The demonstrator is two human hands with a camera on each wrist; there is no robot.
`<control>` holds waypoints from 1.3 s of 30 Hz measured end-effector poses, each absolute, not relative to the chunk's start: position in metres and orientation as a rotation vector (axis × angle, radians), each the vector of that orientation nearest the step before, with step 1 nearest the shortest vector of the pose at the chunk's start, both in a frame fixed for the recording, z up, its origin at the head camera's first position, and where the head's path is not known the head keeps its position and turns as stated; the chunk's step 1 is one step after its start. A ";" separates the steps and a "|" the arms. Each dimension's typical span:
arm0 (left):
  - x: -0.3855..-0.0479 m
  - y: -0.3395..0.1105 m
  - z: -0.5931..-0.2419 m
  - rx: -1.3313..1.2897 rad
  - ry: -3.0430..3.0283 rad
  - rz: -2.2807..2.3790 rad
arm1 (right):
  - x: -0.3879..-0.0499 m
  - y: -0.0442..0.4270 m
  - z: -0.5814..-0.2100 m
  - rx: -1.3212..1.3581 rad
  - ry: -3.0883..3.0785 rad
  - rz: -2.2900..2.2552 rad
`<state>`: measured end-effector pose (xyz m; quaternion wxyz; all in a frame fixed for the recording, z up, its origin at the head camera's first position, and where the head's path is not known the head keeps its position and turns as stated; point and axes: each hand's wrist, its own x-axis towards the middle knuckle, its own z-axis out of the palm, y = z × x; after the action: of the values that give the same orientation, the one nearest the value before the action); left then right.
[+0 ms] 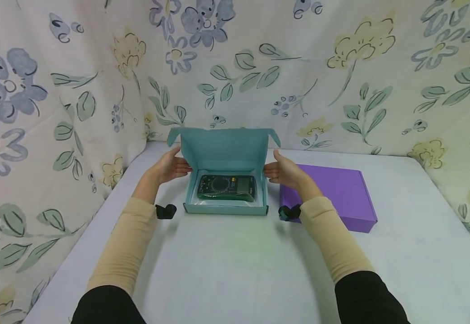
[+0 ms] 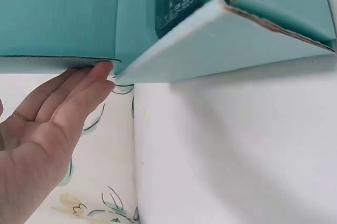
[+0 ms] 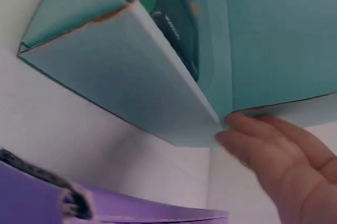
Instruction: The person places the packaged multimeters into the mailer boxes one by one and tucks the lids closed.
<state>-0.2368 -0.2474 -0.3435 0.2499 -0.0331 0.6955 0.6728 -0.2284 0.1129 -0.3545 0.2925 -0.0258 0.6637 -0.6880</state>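
A teal cardboard box [image 1: 226, 209] stands on the table with its lid raised at the back. Inside lies a dark multimeter [image 1: 220, 185] in clear plastic wrapping, its dial and buttons facing up. My left hand [image 1: 169, 167] is at the box's left rear corner, fingers straight; in the left wrist view the fingertips [image 2: 105, 71] meet the lid's lower edge near the hinge. On the other side, my right hand [image 1: 285, 172] holds its fingers extended against the right rear corner, beside the lid's edge, as the right wrist view shows too.
A closed purple box [image 1: 340, 193] lies on the white table [image 1: 227, 270] to the right, partly under my right forearm. Behind and to the left hangs a flowered curtain [image 1: 259, 85].
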 end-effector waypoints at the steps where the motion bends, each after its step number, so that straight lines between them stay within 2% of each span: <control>1: -0.236 -0.248 -0.345 -0.072 1.892 1.820 | -0.228 0.113 -0.355 -0.069 1.781 -1.811; 8: -0.229 -0.245 -0.350 0.006 1.937 1.816 | -0.222 0.107 -0.360 -0.050 1.913 -1.757; 17: -0.212 -0.242 -0.355 0.099 2.202 1.744 | -0.213 0.102 -0.356 0.177 2.113 -1.843; 23: -0.199 -0.250 -0.357 -0.004 2.261 1.885 | -0.201 0.113 -0.350 0.032 1.988 -1.916; 30: -0.188 -0.268 -0.349 -0.017 1.624 2.339 | -0.183 0.124 -0.339 -0.082 1.833 -2.025; 33: -0.184 -0.272 -0.345 0.034 1.584 2.310 | -0.176 0.128 -0.332 -0.108 1.865 -2.043; 39: -0.176 -0.278 -0.344 0.151 1.869 2.036 | -0.164 0.130 -0.322 -0.177 1.978 -2.018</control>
<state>-0.1764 -0.2777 -0.3439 0.1858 0.0535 0.6634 0.7229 -0.1639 0.1299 -0.3222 0.1543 -0.0616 0.6902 -0.7042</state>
